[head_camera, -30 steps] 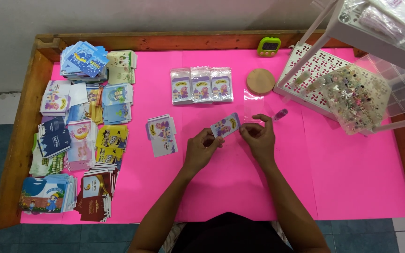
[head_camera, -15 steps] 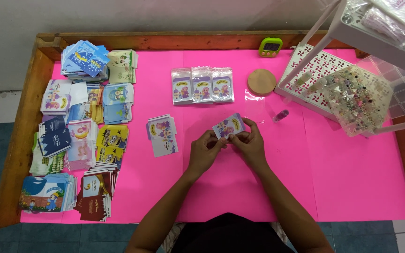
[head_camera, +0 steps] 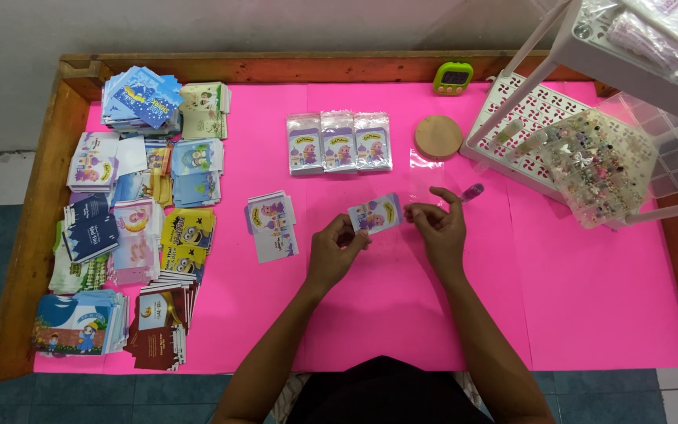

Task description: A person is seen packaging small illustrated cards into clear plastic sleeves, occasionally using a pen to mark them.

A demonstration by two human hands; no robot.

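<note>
Our left hand (head_camera: 337, 253) pinches a small printed card (head_camera: 376, 213) over mid-table; right hand (head_camera: 437, 224) pinches a clear sleeve (head_camera: 425, 177) at the card's right edge. Card not yet inside, we judge. Three bagged cards (head_camera: 340, 142) lie beyond, done. A short loose stack (head_camera: 272, 224) waits left of us, larger piles (head_camera: 131, 228) further out.

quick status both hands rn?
Left hand: closed, pinching the small printed card by its left edge.
Right hand: fingers pinched on a clear plastic sleeve, at the card's right end.
</note>
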